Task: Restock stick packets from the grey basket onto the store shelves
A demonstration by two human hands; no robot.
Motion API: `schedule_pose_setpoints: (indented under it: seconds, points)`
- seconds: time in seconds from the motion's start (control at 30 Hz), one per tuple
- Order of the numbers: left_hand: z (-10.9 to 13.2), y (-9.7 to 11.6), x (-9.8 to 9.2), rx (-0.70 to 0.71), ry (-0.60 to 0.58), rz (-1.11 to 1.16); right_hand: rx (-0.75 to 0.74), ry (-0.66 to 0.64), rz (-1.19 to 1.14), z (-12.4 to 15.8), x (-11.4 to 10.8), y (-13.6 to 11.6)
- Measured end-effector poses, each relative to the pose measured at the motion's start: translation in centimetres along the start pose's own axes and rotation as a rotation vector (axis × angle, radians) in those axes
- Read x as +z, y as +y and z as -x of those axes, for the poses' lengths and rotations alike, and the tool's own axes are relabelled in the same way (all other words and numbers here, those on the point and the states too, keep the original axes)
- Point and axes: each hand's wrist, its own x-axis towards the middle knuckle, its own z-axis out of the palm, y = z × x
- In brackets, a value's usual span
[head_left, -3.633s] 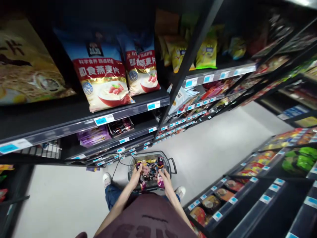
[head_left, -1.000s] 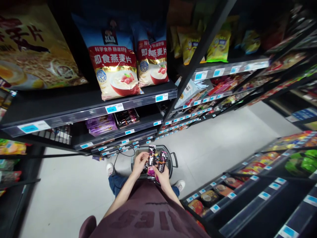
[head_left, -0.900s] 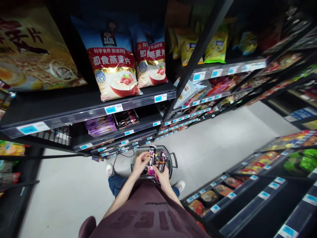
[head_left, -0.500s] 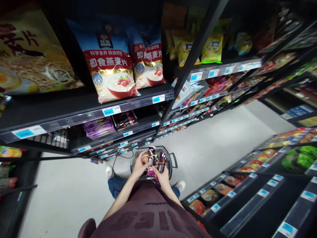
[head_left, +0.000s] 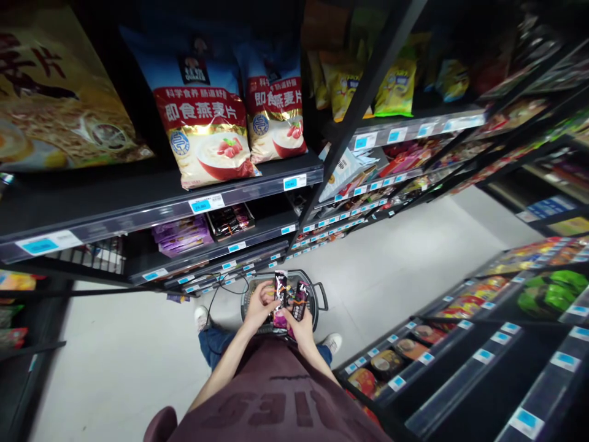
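My left hand (head_left: 261, 306) pinches a narrow dark snack packet (head_left: 280, 288) with a pink-purple lower end, held upright before my body. A second dark and purple packet (head_left: 300, 296) leans in my right hand (head_left: 299, 324), whose thumb reaches toward the bottom of the first one. Both hands are over a dark shopping basket (head_left: 315, 316) on the floor between my feet. Its contents are mostly hidden by my hands and the packets.
A shelf (head_left: 257, 187) ahead carries oatmeal bags (head_left: 207, 144). Below stand purple packets (head_left: 181, 235) and an open carton (head_left: 230, 222) of dark packets. A thin black cable (head_left: 214, 298) hangs left of the basket. More shelves (head_left: 460, 368) line the right; pale floor (head_left: 381, 264) runs between.
The view has shifted very slightly. Both hands keep their packets in nearly the same place over the basket.
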Motion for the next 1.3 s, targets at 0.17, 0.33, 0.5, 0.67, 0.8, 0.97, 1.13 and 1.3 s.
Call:
schedule_pose_setpoints:
  seconds: [0.17, 0.33, 0.5, 0.67, 0.8, 0.97, 1.13, 1.3]
  points:
    - [0.0, 0.0, -0.5, 0.008, 0.012, -0.012, 0.008, -0.025, 0.007, -0.2, 0.3, 0.1]
    - [0.1, 0.2, -0.6, 0.002, -0.058, -0.055, -0.008, -0.01, 0.003, -0.5, 0.2, 0.0]
    - [0.1, 0.5, -0.3, -0.009, -0.185, -0.096, 0.004, -0.006, -0.015, -0.7, 0.2, -0.4]
    - [-0.1, 0.6, 0.0, 0.014, -0.21, -0.132, 0.014, -0.038, -0.045, -0.8, 0.1, -0.3]
    - [-0.3, 0.8, -0.2, 0.044, -0.211, -0.179, 0.024, -0.042, -0.063, -1.1, 0.1, -0.1]
    - [-0.4, 1.3, -0.3, 0.076, -0.28, -0.273, -0.009, 0.036, -0.075, -1.5, -0.1, -0.2]
    - [-0.1, 1.6, 0.0, 0.102, -0.354, -0.377, -0.046, 0.123, -0.079, -2.2, -0.5, -0.6]
    - [-0.5, 1.3, 0.5, 0.188, -0.323, -0.516, -0.042, 0.189, -0.105, -2.7, -0.4, -0.8]
